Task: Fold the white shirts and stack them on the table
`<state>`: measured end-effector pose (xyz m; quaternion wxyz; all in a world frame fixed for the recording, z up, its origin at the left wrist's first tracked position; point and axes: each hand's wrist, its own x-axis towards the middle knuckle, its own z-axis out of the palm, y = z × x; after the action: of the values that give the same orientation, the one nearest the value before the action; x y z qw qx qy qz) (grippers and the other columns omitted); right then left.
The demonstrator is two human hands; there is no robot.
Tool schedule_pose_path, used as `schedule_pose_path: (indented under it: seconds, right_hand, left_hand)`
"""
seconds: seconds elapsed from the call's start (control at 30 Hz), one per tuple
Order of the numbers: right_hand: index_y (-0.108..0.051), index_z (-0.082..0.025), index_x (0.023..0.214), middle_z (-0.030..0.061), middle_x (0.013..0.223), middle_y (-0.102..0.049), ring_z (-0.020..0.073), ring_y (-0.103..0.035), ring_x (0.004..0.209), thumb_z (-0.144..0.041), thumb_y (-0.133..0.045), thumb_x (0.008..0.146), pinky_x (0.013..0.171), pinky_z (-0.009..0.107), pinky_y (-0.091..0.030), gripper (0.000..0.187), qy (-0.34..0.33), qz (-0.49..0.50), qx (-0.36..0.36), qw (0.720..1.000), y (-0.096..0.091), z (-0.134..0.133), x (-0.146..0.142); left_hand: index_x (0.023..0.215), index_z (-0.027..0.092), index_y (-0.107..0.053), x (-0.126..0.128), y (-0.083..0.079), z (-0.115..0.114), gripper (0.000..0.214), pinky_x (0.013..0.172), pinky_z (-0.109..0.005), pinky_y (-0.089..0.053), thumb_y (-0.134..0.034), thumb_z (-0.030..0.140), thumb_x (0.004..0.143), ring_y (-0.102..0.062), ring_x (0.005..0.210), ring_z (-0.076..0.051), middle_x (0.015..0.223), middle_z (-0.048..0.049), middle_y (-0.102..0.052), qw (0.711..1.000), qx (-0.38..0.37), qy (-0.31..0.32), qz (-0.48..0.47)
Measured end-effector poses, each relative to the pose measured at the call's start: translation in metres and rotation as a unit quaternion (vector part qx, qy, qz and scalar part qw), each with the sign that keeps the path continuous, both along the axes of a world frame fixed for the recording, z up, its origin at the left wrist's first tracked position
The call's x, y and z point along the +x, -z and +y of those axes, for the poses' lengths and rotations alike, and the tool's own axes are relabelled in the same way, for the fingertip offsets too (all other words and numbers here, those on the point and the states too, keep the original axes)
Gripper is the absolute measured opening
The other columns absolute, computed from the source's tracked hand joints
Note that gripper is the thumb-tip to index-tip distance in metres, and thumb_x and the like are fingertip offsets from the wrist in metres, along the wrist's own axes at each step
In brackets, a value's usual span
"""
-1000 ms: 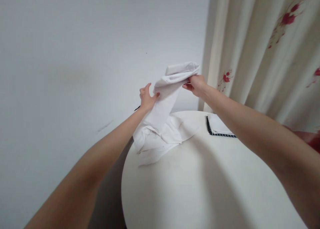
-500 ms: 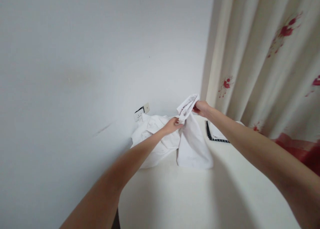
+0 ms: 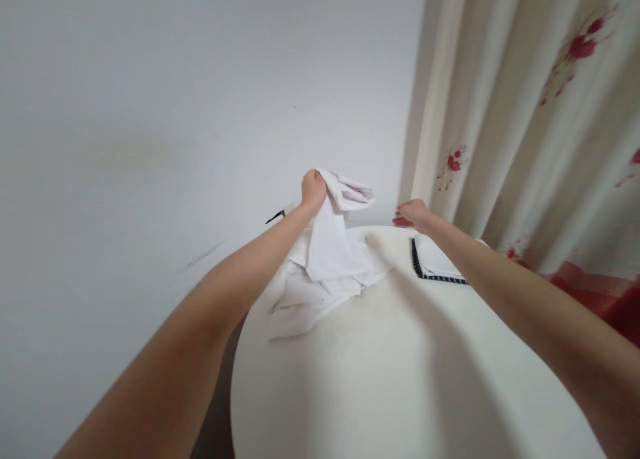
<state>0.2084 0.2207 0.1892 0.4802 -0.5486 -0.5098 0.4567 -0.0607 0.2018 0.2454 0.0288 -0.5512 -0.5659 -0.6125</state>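
My left hand [image 3: 314,189] is closed around the gathered top of a white cloth [image 3: 331,245], lifted above the far part of the table. One bunched end of it sticks out to the right of my fist, and the rest hangs down. Beneath it lies a rumpled pile of white fabric [image 3: 303,309]; where the one stops and the other starts is hard to make out. My right hand [image 3: 413,213] is apart from the cloth, to its right, fingers partly extended and holding nothing.
The round white table [image 3: 380,385] stands against a pale wall [image 3: 225,99]. Folded white fabric [image 3: 437,257] with a dark patterned edging [image 3: 443,280] lies at its right. A cream curtain with red flowers [image 3: 500,132] hangs behind. A wall socket is mostly hidden by my left arm.
My right hand has let go of the cloth and opened. My left hand has risen and moved left with the cloth, whose hanging part swung left over the pile.
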Motion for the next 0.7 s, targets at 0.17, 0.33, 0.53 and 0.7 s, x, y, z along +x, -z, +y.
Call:
schedule_pose_path:
  seconds: [0.17,0.33,0.53,0.7]
  right_hand:
    - [-0.063,-0.011,0.088,0.0028,0.069,-0.061,0.012,-0.062,0.055,-0.006,-0.062,0.086,0.055,0.028,-0.059,0.005,-0.021,-0.132,0.033,0.991,0.018,0.006,0.018]
    - [-0.07,-0.008,0.099,0.0105,0.077,-0.069,0.0193,-0.068,0.072,-0.013,-0.06,0.086,0.063,0.028,-0.058,0.017,-0.034,-0.296,0.072,0.952,0.032,0.018,0.053]
    - [-0.078,-0.016,0.091,0.0091,0.091,-0.077,0.0238,-0.07,0.093,-0.017,-0.069,0.075,0.085,0.029,-0.053,0.018,-0.14,-0.459,0.097,0.872,0.037,0.014,0.119]
    - [-0.075,-0.018,0.113,0.0115,0.114,-0.074,0.0295,-0.068,0.107,-0.029,-0.082,0.063,0.091,0.035,-0.052,0.051,-0.241,-0.606,0.052,0.757,0.065,0.006,0.16]
  left_hand:
    - [0.073,0.018,-0.057,-0.009,-0.09,0.009,0.031,0.077,-0.033,-0.051,-0.05,0.037,0.096,-0.063,0.084,-0.023,0.072,-0.006,-0.062,0.998,-0.001,0.061,0.007]
    - [0.08,0.017,-0.065,-0.015,-0.109,-0.005,0.03,0.074,-0.037,-0.054,-0.063,0.046,0.088,-0.067,0.08,-0.025,0.074,-0.0073,-0.066,0.978,-0.153,0.139,0.002]
    - [0.088,0.012,-0.074,-0.048,-0.091,-0.009,0.026,0.083,-0.039,-0.053,-0.069,0.036,0.079,-0.067,0.089,-0.029,0.082,-0.0119,-0.071,0.969,-0.216,-0.034,0.112]
    - [0.099,0.014,-0.077,-0.073,-0.08,-0.002,0.037,0.09,-0.031,-0.048,-0.053,0.04,0.087,-0.065,0.1,-0.026,0.102,-0.0103,-0.075,0.961,-0.139,-0.07,0.228]
